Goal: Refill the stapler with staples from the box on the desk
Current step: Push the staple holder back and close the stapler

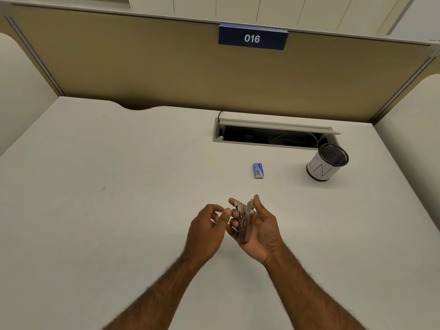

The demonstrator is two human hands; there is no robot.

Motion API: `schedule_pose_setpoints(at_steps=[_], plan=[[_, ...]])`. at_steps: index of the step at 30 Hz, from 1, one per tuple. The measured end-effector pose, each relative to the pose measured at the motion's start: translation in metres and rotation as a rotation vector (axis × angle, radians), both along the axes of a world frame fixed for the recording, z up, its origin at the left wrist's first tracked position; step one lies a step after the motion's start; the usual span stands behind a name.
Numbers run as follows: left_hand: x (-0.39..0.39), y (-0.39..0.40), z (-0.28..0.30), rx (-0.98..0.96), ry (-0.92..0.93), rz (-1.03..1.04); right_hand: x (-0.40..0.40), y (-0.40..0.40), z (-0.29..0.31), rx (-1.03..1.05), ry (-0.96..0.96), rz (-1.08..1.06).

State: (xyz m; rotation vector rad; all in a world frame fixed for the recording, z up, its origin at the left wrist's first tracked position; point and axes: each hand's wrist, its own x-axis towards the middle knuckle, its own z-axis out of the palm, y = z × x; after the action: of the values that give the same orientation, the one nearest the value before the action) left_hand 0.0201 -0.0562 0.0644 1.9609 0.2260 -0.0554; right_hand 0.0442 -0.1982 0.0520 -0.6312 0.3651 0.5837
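Opened stapler (244, 221) cradled in right hand (260, 231).

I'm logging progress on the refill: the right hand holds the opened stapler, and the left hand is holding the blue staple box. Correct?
Not quite. The head view shows the blue staple box lying on the desk, beyond both hands. The left hand holds no box; the right hand does hold the opened stapler.

Two bare forearms, both with visible hair, reach in from the lower edge of the frame. No sleeves, watch or rings show on the left hand (206, 231) or the right hand (263, 231); nails are short.
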Motion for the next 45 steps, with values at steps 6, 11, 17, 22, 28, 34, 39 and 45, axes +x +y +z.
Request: schedule_pose_setpoints(at_steps=[6,11,17,22,28,34,39,45], plan=[[0.002,-0.004,0.000,-0.189,0.169,-0.292,-0.004,0.011,-0.001,0.034,0.070,0.029],[0.000,-0.010,-0.004,-0.101,0.167,-0.285,-0.010,0.021,-0.003,0.023,0.118,-0.022],[0.000,-0.013,-0.009,-0.082,0.135,-0.231,-0.011,0.022,-0.007,0.004,0.129,-0.064],[0.011,-0.006,-0.015,-0.094,0.173,-0.106,0.001,0.022,-0.004,-0.349,-0.026,0.020],[0.034,-0.005,-0.023,-0.052,0.267,-0.031,0.018,0.026,-0.018,-1.138,-0.171,0.079],[0.055,-0.014,-0.025,-0.123,0.352,-0.007,0.040,0.029,-0.026,-1.298,-0.286,0.085],[0.067,-0.021,-0.030,-0.095,0.399,0.024,0.050,0.026,-0.034,-1.245,-0.231,0.103],[0.076,-0.025,-0.031,-0.162,0.403,0.000,0.049,0.027,-0.031,-1.153,-0.222,0.081]])
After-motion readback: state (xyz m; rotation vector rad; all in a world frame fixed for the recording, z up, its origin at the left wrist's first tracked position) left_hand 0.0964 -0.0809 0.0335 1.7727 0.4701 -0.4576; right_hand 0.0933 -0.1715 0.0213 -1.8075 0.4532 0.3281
